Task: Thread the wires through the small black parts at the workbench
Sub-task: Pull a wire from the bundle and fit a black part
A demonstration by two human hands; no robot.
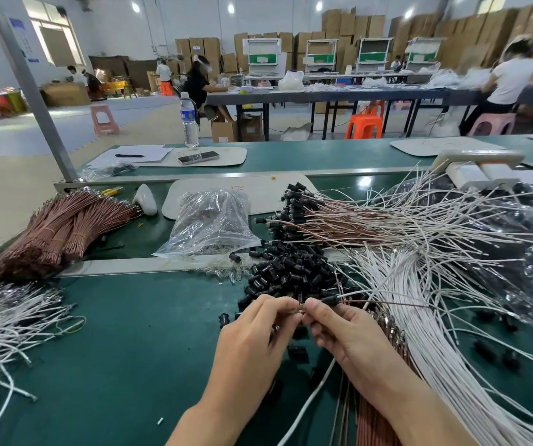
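Pinching at a tiny glinting end, our left hand [258,329] met our right hand [345,333] fingertip to fingertip, low over the green workbench [130,333]. The right hand's curled fingers gripped a small black part [327,300], with a thin brown wire [387,303] trailing from it to the right. What exactly the left fingers held was too small for us to tell. We judged ourselves midway through threading one part. The next move called for drawing the wire fully through and then laying the piece aside. Just beyond our hands lay the loose black parts [290,272], with white wires [435,323] fanned out to the right. Farther back sat the heap of threaded pieces [303,214], a clear bag [210,220] and the bundled brown wires [62,226].
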